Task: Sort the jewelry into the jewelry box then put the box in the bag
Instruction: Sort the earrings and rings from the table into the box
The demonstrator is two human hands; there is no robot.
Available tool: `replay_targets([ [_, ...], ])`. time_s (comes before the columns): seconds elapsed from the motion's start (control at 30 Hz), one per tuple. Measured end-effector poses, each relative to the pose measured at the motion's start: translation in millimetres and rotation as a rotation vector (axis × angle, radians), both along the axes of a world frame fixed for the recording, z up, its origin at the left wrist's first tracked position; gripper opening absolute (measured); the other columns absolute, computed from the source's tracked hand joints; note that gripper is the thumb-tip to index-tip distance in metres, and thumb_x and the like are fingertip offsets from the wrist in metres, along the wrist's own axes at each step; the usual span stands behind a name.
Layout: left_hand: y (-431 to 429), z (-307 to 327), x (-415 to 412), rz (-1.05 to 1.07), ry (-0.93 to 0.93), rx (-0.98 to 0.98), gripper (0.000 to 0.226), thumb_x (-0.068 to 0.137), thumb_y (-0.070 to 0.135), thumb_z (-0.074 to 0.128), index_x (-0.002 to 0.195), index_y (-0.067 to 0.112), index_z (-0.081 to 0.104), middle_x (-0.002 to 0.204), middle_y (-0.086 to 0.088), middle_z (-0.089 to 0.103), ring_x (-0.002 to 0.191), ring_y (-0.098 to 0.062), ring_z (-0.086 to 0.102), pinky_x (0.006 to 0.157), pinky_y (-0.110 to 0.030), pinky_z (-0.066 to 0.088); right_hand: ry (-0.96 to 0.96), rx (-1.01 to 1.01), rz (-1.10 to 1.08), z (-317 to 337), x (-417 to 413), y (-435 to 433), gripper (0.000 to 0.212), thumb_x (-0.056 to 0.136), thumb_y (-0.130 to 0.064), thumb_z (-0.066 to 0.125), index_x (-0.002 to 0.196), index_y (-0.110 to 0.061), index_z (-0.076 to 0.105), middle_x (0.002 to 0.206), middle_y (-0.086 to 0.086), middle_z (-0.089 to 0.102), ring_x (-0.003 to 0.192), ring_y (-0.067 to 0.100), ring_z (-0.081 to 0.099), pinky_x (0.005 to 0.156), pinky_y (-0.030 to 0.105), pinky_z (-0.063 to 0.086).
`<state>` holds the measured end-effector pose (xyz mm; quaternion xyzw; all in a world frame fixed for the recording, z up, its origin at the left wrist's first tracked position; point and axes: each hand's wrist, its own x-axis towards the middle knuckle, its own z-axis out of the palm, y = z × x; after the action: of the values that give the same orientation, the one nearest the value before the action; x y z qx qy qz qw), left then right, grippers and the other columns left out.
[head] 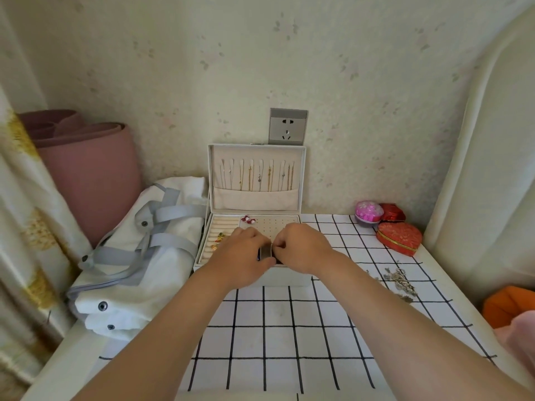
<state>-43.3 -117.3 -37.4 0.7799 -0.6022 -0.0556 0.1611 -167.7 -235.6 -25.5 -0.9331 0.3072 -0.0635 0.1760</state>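
Note:
A white jewelry box (285, 280) stands open at the back of the table, its lid (256, 149) upright with several chains hung inside. Red earrings (248, 219) sit on its tray, and small gold and coloured pieces (217, 241) lie in the ring rolls on the left. My left hand (241, 256) and my right hand (302, 246) meet over the front of the tray, both pinching a small dark metallic piece (265, 251). A tangle of silver jewelry (398, 280) lies on the cloth to the right. A white bag (121, 256) with grey straps lies left of the box.
A checked cloth (289, 337) covers the table. A red heart-shaped box (399, 237), a pink round box (369, 213) and a red box (392, 212) sit at the back right. A rolled pink mat (89, 169) stands at the left, a wall socket (287, 126) behind the box.

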Motion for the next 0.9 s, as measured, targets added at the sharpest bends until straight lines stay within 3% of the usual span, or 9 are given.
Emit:
replay_targets([
  [0.13,-4,8,-6,0.032,-0.058,0.066,0.039,0.092,0.050,0.052,0.126,0.031,0.059,0.125,0.005,0.051,0.120,-0.020,0.041,0.103,-0.042,0.037,0.026,0.094,0.071,2,-8,-6,0.023,0.088,-0.022,0.061,0.068,-0.024,0.071,0.062,-0.008,0.061,0.064,0.011,0.056,0.058,0.027,0.046],
  [0.3,-11,11,-20,0.058,-0.138,0.014,0.044,0.095,0.050,0.049,0.132,0.028,0.055,0.129,0.002,0.053,0.123,-0.021,0.042,0.102,-0.040,0.038,-0.131,0.186,0.013,16,-37,-20,0.015,0.092,-0.025,0.066,0.100,-0.031,0.078,0.105,-0.015,0.072,0.097,0.005,0.064,0.090,0.026,0.050],
  [0.37,-15,14,-32,0.023,-0.120,-0.058,0.041,0.096,0.046,0.051,0.132,0.028,0.055,0.128,0.003,0.054,0.123,-0.020,0.043,0.101,-0.038,0.039,-0.127,0.151,-0.021,18,-56,-30,0.013,0.092,-0.026,0.068,0.100,-0.030,0.077,0.108,-0.013,0.072,0.101,0.006,0.063,0.094,0.028,0.050],
  [0.63,-38,9,-101,-0.209,0.044,-0.188,0.024,0.095,0.033,0.058,0.117,0.028,0.063,0.103,0.010,0.058,0.103,-0.010,0.049,0.089,-0.032,0.046,0.020,0.141,-0.073,7,-130,-52,0.018,0.082,-0.019,0.074,0.089,-0.035,0.076,0.092,-0.014,0.071,0.088,0.004,0.067,0.084,0.033,0.058],
  [0.77,-43,-9,-126,-0.298,0.095,-0.096,0.022,0.094,0.025,0.059,0.115,0.025,0.067,0.105,0.005,0.064,0.098,-0.013,0.057,0.088,-0.034,0.050,0.116,0.165,-0.092,-6,-153,-51,0.023,0.082,-0.021,0.076,0.102,-0.032,0.077,0.096,-0.014,0.069,0.090,0.007,0.066,0.084,0.029,0.057],
  [0.9,-47,-26,-135,-0.316,0.070,0.017,0.030,0.096,0.022,0.058,0.125,0.026,0.066,0.119,0.003,0.064,0.111,-0.016,0.057,0.097,-0.035,0.047,0.141,0.193,-0.094,-20,-165,-51,0.024,0.081,-0.033,0.077,0.105,-0.036,0.076,0.083,-0.017,0.064,0.081,0.009,0.065,0.072,0.028,0.057],
])
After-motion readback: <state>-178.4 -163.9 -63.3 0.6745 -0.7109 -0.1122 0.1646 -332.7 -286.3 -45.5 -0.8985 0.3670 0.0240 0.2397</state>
